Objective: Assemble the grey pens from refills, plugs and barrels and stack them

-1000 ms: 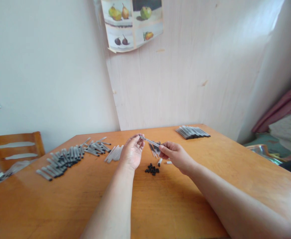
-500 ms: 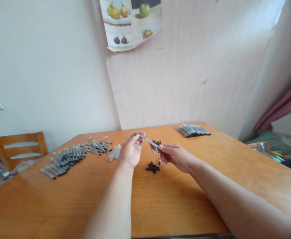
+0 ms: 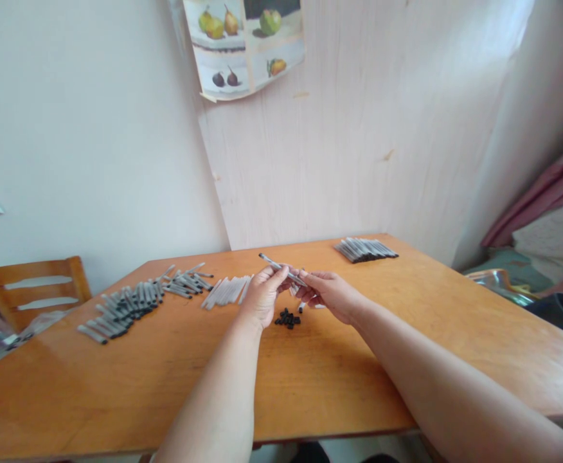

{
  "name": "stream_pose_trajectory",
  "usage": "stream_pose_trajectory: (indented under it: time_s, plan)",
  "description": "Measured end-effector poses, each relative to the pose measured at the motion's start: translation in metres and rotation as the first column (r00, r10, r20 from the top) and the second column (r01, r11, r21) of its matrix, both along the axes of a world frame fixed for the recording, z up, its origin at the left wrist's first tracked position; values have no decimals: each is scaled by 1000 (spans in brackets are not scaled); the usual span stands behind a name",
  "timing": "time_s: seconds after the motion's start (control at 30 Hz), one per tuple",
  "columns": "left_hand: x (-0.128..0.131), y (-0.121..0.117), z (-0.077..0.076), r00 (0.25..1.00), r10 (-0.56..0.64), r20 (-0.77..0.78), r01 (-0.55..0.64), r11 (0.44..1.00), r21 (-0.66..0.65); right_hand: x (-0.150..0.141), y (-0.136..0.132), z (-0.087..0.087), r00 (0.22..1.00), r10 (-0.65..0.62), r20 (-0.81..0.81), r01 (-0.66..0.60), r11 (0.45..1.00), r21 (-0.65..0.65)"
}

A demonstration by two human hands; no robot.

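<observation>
My left hand (image 3: 263,297) and my right hand (image 3: 328,293) meet over the middle of the wooden table (image 3: 166,386), both pinched on one thin grey pen tube (image 3: 277,265) that slants up to the left. A small heap of black caps (image 3: 286,317) lies just below the hands. A few small white pieces (image 3: 301,307) lie under my right hand, partly hidden. Clear tubes (image 3: 226,290) lie in a row left of my left hand.
Several grey pens with dark ends (image 3: 132,302) are spread over the table's left side. A neat stack of pens (image 3: 366,249) sits at the far right corner. A wooden chair (image 3: 31,286) stands at the left; a fruit poster (image 3: 243,45) hangs on the wall.
My hands have come closer together along the pen tube, and its free tip now sticks out up-left past my left fingers. The camera has tipped slightly.
</observation>
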State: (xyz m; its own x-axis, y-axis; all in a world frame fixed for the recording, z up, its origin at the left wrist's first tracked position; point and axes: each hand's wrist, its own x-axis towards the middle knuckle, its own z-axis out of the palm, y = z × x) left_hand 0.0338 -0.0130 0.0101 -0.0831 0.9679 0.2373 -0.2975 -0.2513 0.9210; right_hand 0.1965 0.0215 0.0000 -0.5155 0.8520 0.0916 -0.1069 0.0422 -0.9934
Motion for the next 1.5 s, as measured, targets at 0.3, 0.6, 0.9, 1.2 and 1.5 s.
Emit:
stream_pose_trajectory:
  time_s: [0.3,0.6,0.9,1.2,1.5]
  plan:
    - [-18,8,-3,976,202,88,-197,979,-57,25,24,1,735,-381,560,70,865,497]
    - [-16,6,-1,976,207,65,-203,977,-70,24,14,-5,524,-419,742,-225,771,595]
    - [-14,3,2,978,198,66,-194,979,-67,22,13,3,689,-358,630,-133,793,595]
    - [-13,4,2,978,183,99,-176,982,-73,11,1,9,995,95,-18,-95,995,16]
    - [-12,4,2,974,185,127,-179,982,-57,6,0,10,962,-40,-270,-34,964,-264]
